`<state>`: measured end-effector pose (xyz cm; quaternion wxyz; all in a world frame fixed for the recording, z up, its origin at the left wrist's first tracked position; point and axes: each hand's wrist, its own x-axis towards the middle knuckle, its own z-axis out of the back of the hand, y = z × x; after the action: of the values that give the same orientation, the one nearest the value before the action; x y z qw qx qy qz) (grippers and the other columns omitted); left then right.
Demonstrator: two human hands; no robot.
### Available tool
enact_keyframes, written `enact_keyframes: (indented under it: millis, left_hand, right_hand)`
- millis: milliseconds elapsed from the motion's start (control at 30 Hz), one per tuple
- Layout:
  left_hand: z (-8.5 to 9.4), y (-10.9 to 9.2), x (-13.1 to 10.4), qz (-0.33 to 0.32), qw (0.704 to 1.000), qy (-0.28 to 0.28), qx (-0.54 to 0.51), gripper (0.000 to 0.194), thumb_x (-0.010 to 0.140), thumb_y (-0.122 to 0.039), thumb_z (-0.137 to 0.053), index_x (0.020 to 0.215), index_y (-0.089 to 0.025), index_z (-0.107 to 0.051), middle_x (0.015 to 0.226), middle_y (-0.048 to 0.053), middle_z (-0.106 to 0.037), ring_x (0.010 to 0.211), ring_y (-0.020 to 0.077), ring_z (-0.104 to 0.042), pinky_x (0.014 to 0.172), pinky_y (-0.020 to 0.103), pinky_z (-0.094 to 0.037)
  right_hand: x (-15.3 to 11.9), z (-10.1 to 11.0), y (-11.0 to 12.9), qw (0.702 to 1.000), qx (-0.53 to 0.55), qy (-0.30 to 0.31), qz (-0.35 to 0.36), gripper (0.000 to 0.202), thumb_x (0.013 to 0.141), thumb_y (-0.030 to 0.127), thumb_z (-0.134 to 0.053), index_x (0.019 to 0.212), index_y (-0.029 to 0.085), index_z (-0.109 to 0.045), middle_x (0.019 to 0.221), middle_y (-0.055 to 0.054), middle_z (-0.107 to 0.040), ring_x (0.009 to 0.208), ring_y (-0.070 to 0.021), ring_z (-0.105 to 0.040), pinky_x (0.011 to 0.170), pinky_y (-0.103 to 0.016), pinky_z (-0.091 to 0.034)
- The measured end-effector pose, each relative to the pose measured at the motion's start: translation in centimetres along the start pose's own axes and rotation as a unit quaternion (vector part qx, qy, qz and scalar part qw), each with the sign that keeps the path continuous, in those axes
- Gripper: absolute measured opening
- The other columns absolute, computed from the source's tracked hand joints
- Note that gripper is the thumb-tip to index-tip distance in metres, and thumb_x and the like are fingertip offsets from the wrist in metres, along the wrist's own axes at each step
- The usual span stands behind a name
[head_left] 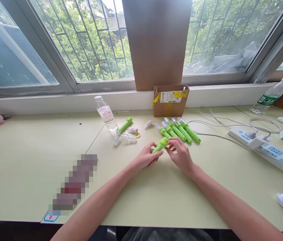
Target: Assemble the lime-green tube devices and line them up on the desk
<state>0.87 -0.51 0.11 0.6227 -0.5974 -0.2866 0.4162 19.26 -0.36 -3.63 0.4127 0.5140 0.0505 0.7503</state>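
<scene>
Across the worktop point(171, 201), largest first: cardboard box point(169, 107) at the back by the window, water bottle point(107, 117) left of it. Five green tubes with clear tips point(179, 131) lie side by side, just beyond the right hand point(181, 155). Left hand point(149, 156): grip clamped on a green tube point(159, 146), tilted above the worktop, ridged, yellow-banded end up and to the right. Right hand's fingertips are at that end; can't tell if its grip is closed on anything. Loose green tube point(125, 125) just beside the bottle, then clear piece point(129, 139), then yellow ring point(137, 137).

Likely risks: held tube slips or twists if the left grip is too light against a right-hand push. Band could sit crooked if pressed from one side. Ring is light; a brushing forearm could send it rolling.
</scene>
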Motion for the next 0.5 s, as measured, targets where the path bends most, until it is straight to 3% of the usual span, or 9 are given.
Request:
enact_keyframes:
  millis: [167, 500]
  left_hand:
    - [0.01, 0.01, 0.19, -0.012, 0.999, -0.016, -0.028, 0.037, 0.078, -0.054, -0.060, 0.084, -0.020, -0.045, 0.066, 0.000, -0.064, 0.040, 0.0068, -0.047, 0.036, 0.018, -0.034]
    - [-0.10, 0.08, 0.22, -0.014, 1.000, -0.016, -0.006, 0.046, 0.081, -0.059, -0.052, 0.096, -0.017, -0.060, 0.074, 0.004, -0.064, 0.052, 0.0105, -0.057, 0.039, 0.019, -0.040]
  right_hand:
    - [0.02, 0.07, 0.23, 1.000, -0.008, -0.015, 0.010, 0.008, 0.086, 0.017, -0.057, 0.092, 0.020, -0.053, 0.098, -0.006, -0.058, 0.063, -0.0110, -0.061, 0.051, -0.025, -0.054]
    - [0.10, 0.14, 0.21, 1.000, -0.014, -0.019, 0.008, 0.006, 0.087, 0.018, -0.057, 0.089, 0.021, -0.052, 0.098, -0.006, -0.059, 0.063, -0.0113, -0.061, 0.051, -0.026, -0.054]
